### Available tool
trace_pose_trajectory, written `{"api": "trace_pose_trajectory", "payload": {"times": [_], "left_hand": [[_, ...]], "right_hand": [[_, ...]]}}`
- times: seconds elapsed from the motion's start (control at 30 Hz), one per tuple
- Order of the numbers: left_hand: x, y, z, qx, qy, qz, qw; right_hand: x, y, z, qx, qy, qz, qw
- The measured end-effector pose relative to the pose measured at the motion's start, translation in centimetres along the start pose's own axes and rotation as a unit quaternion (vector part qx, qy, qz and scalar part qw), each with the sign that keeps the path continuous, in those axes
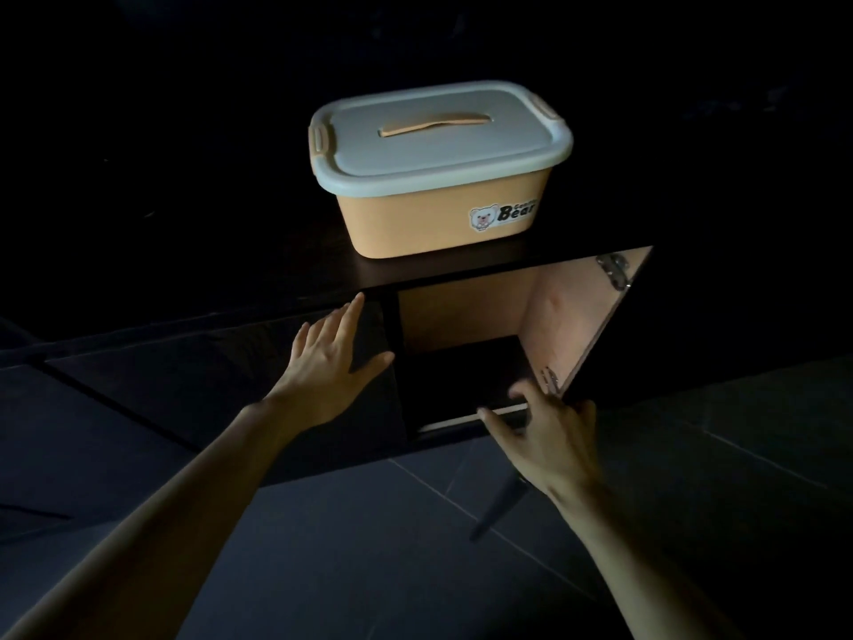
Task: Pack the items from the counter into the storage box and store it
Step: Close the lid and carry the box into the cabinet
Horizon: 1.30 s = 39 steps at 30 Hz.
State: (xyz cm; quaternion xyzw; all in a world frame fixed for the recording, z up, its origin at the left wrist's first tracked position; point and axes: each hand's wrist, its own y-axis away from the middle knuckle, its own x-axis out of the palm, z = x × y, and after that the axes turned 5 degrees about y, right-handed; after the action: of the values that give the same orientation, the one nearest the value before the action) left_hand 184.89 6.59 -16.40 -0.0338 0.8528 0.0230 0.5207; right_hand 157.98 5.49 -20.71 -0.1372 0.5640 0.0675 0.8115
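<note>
Darkness hides most of the room. The storage box (438,219), orange with a bear sticker, stands on the dark worktop (323,265) with its pale lid (438,131) on. Below it a cabinet door (586,311) stands swung open to the right, showing a dim compartment (461,316). The left hand (332,362) lies flat with fingers spread on the closed front beside the opening. The right hand (549,431), fingers spread and holding nothing, reaches to the door's lower corner above the tiled floor (369,524).
</note>
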Motion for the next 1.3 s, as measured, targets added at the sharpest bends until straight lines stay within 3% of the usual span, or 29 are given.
{"api": "trace_pose_trajectory", "payload": {"times": [0.17,0.37,0.53,0.67,1.0,1.13,1.3], "left_hand": [[-0.6,0.2,-2.4,0.018,-0.001,0.023,1.0],[-2.2,-0.3,-4.6,0.03,-0.007,0.004,1.0],[-3.8,-0.3,-4.5,0.009,-0.027,-0.015,0.999],[-3.8,0.1,-4.4,-0.014,-0.031,-0.016,0.999],[-4.0,0.4,-7.7,0.005,-0.017,-0.015,1.0],[-4.0,0.4,-9.0,0.018,-0.008,-0.009,1.0],[-4.8,-0.4,-10.5,0.018,-0.008,-0.019,1.0]], "right_hand": [[-3.0,1.9,-4.3,0.111,0.054,0.056,0.991],[-5.0,0.3,-5.7,0.126,0.022,0.079,0.989],[-4.9,-1.0,-7.1,0.198,0.028,0.147,0.969],[-5.1,-0.2,-8.6,0.156,0.163,0.209,0.952],[-9.2,1.8,-11.9,0.183,0.175,0.224,0.941],[-11.7,0.9,-13.4,0.203,0.062,0.158,0.964],[-13.4,-2.8,-9.2,0.106,-0.152,0.074,0.98]]}}
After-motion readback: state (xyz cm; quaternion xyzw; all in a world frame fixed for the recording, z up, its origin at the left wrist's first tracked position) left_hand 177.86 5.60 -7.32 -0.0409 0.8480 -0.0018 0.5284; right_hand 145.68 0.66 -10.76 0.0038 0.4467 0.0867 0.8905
